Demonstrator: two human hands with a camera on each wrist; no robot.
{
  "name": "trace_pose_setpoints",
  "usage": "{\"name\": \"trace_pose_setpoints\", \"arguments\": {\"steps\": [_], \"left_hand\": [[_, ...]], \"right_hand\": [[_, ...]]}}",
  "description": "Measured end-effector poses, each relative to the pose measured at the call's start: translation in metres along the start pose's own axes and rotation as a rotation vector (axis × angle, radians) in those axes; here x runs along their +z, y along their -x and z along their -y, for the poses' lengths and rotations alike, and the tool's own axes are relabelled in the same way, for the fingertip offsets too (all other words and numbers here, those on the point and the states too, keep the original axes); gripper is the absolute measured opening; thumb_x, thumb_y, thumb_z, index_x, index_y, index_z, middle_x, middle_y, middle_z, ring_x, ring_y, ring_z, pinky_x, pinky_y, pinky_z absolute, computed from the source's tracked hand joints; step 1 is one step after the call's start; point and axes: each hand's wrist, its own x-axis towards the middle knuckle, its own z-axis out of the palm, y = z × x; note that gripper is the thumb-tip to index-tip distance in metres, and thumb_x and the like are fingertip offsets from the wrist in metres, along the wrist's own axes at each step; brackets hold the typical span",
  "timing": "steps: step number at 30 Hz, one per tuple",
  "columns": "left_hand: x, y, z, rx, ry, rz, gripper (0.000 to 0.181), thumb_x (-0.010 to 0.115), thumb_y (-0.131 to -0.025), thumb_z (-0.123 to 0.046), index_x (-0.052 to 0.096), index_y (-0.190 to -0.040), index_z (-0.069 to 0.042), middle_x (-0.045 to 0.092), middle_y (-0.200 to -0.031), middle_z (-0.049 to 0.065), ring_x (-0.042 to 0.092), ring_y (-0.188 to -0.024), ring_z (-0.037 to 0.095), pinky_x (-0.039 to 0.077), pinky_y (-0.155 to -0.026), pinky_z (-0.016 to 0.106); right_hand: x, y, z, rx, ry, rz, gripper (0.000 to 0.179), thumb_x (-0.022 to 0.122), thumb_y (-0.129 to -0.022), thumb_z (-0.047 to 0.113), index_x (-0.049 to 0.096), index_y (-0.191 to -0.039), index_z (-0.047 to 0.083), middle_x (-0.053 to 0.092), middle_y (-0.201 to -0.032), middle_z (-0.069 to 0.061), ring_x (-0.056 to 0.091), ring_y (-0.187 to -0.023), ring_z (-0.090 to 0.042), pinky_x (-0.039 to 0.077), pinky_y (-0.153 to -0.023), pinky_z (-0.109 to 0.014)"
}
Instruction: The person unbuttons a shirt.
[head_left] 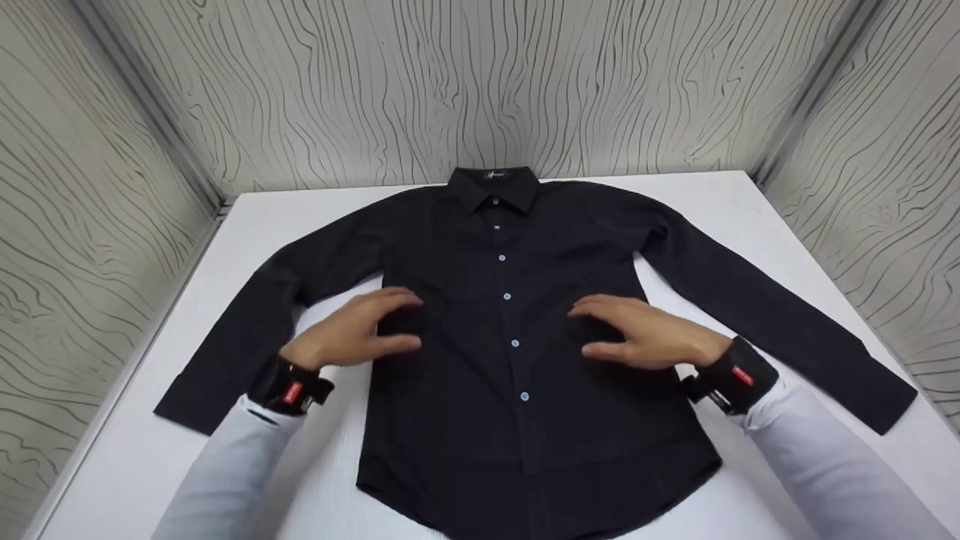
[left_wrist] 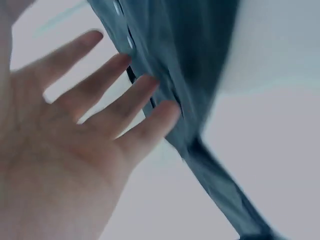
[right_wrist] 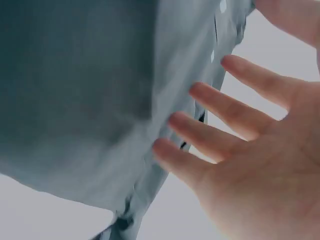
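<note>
A black long-sleeved button-up shirt (head_left: 465, 375) lies flat, front up, with its collar at the far side and both sleeves spread outward. Over the shirt's left side edge in the head view is my left hand (head_left: 360, 326), holding nothing. My right hand (head_left: 649, 330) hovers over the opposite side of the body, palm turned inward. In the left wrist view the fingers (left_wrist: 145, 120) are spread and nearly straight, with the shirt beyond them. The right wrist view likewise shows extended, separated fingers (right_wrist: 215, 135) in front of the cloth.
The shirt rests on a white table (head_left: 330, 435) that meets a wood-grain patterned wall (head_left: 487, 82) at the back. Similar panels stand at both sides. A black strap (head_left: 289, 382) circles the left wrist, and another strap (head_left: 739, 375) the right.
</note>
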Motion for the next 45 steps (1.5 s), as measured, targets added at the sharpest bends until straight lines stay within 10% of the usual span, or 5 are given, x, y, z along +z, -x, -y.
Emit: {"name": "trace_pose_setpoints", "arguments": {"steps": [6, 23, 34, 40, 45], "left_hand": [[-0.007, -0.064, 0.030, -0.063, -0.019, -0.139, 0.045, 0.070, -0.099, -0.026, 0.062, -0.133, 0.003, 0.063, -0.134, 0.018, 0.056, -0.129, 0.032, 0.039, -0.111, 0.044], [0.050, -0.228, 0.024, -0.382, -0.314, -0.033, 0.048, 0.057, -0.105, -0.017, 0.049, -0.152, -0.014, 0.043, -0.158, 0.004, 0.054, -0.132, 0.034, 0.047, -0.105, 0.048], [0.060, -0.246, 0.020, -0.573, -0.469, 0.002, 0.044, 0.070, -0.097, -0.015, 0.061, -0.139, -0.013, 0.054, -0.144, 0.011, 0.064, -0.115, 0.037, 0.055, -0.089, 0.051], [0.037, -0.226, 0.018, -0.460, -0.486, -0.069, 0.022, 0.058, -0.101, -0.017, 0.074, -0.115, -0.008, 0.065, -0.129, 0.014, 0.057, -0.122, 0.035, 0.041, -0.103, 0.054], [0.005, -0.218, 0.004, -0.325, -0.195, -0.177, 0.025, 0.051, -0.106, -0.024, 0.069, -0.105, -0.007, 0.071, -0.110, 0.011, 0.064, -0.108, 0.029, 0.043, -0.098, 0.048]], "right_hand": [[-0.017, -0.042, -0.026, 0.026, 0.011, -0.133, 0.043, 0.073, -0.095, 0.024, 0.064, -0.130, 0.000, 0.066, -0.128, -0.013, 0.060, -0.122, -0.030, 0.044, -0.105, -0.048], [0.007, -0.107, -0.034, 0.196, -0.041, -0.206, 0.045, 0.070, -0.095, 0.021, 0.063, -0.132, -0.003, 0.064, -0.133, -0.017, 0.057, -0.127, -0.032, 0.040, -0.109, -0.045], [0.034, -0.126, -0.014, 0.154, -0.039, -0.145, 0.045, 0.069, -0.095, 0.017, 0.060, -0.135, -0.003, 0.063, -0.134, -0.016, 0.056, -0.128, -0.031, 0.040, -0.110, -0.043], [0.038, -0.132, -0.015, 0.136, -0.136, -0.327, 0.035, 0.069, -0.095, 0.013, 0.067, -0.126, -0.002, 0.068, -0.121, -0.014, 0.065, -0.109, -0.026, 0.050, -0.096, -0.039], [0.029, -0.143, -0.017, 0.169, -0.454, -0.496, 0.031, 0.069, -0.097, 0.010, 0.067, -0.124, -0.004, 0.069, -0.113, -0.015, 0.069, -0.095, -0.026, 0.056, -0.082, -0.033]]}}
